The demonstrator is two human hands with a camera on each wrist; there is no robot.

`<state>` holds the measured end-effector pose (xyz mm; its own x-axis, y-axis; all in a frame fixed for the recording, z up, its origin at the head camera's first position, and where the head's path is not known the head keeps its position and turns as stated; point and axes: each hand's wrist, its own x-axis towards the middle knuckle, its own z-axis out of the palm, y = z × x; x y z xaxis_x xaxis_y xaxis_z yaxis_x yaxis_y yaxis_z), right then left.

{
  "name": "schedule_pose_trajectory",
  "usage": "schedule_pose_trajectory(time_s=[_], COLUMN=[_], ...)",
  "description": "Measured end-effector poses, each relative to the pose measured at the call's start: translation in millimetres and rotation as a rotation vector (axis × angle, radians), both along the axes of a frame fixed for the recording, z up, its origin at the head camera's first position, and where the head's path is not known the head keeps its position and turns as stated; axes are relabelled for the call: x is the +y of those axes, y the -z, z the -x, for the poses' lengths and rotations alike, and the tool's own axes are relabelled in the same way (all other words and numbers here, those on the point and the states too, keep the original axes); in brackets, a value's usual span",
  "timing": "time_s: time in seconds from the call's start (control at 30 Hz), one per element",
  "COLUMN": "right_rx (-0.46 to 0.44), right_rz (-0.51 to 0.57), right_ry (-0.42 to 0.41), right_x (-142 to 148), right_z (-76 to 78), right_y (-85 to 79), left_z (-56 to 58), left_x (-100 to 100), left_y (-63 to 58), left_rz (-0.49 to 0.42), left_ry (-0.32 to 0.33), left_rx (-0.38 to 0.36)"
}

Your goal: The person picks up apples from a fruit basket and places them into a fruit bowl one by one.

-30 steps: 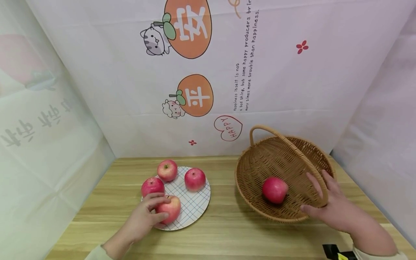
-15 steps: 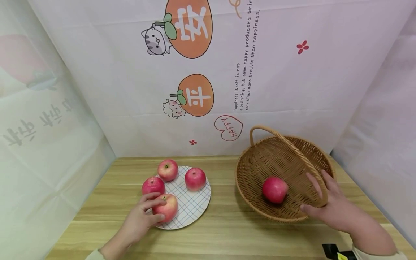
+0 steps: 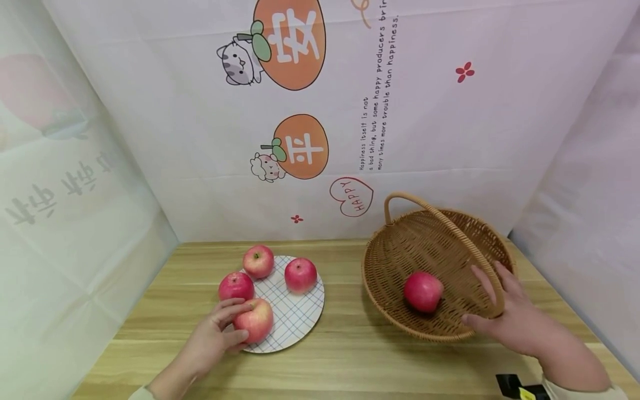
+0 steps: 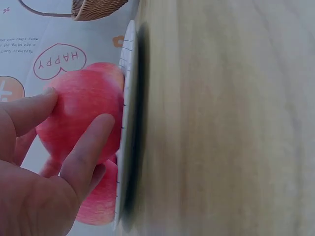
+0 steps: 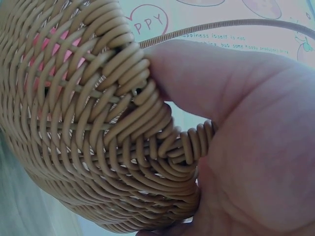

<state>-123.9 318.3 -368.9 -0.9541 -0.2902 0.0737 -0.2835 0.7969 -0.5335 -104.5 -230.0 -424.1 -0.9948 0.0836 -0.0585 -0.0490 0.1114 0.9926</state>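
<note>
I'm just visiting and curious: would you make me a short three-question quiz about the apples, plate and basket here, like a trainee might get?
1. How many apples lie on the checked plate?
2. True or false: the wicker basket holds no fruit.
3. The left hand grips: A) the basket handle, B) the nearest apple, C) the plate's rim.

Key
1. Four.
2. False: one apple in the basket lies inside.
3. B. The right hand holds the basket's rim.

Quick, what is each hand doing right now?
Left hand: grips the nearest red apple on the checked round plate.
Right hand: holds the woven wicker basket by its rim.
</note>
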Motion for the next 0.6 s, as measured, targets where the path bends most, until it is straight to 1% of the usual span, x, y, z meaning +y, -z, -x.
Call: schedule_pose_trajectory(time_s=[0.07,0.1,0.17,0.27,0.3,0.33,0.4,0.6], right_rx=[0.003,0.004,0.003,-0.002,-0.003,-0.005,-0.01,-0.012], right_rz=[-0.004,-0.005,-0.004,-0.004,-0.003,-0.003,0.0,0.005], right_ry=[-0.002,-0.001,0.0,0.006,0.007,0.008,0.01,0.012], right_x=[0.1,0.2,0.3,0.5,0.6,0.6,0.6,1.0], right_z=[0.7,0.8,0.8,0.4,0.2,0.1,-0.1,-0.4], right_y=[0.0,0.0,-0.1,0.1,0.1,0.1,0.2,0.9], left_z=[0.3,0.5,1.3,2.4,2.8,3.1,3.1,2.5], left_x=[0.0,0.0,0.2,-0.1,-0.2,-0.5,-1.8,-8.5], left_y=[1.4,2.1,3.2,4.0,3.9,3.8,3.4,-0.2], left_rz=[-0.006,0.012,0.095,0.246,0.294,0.317,0.322,0.252], left_ry=[-0.008,-0.016,-0.038,-0.07,-0.077,-0.077,-0.063,0.0], left_rx=[0.0,0.015,0.064,0.137,0.156,0.162,0.157,0.138])
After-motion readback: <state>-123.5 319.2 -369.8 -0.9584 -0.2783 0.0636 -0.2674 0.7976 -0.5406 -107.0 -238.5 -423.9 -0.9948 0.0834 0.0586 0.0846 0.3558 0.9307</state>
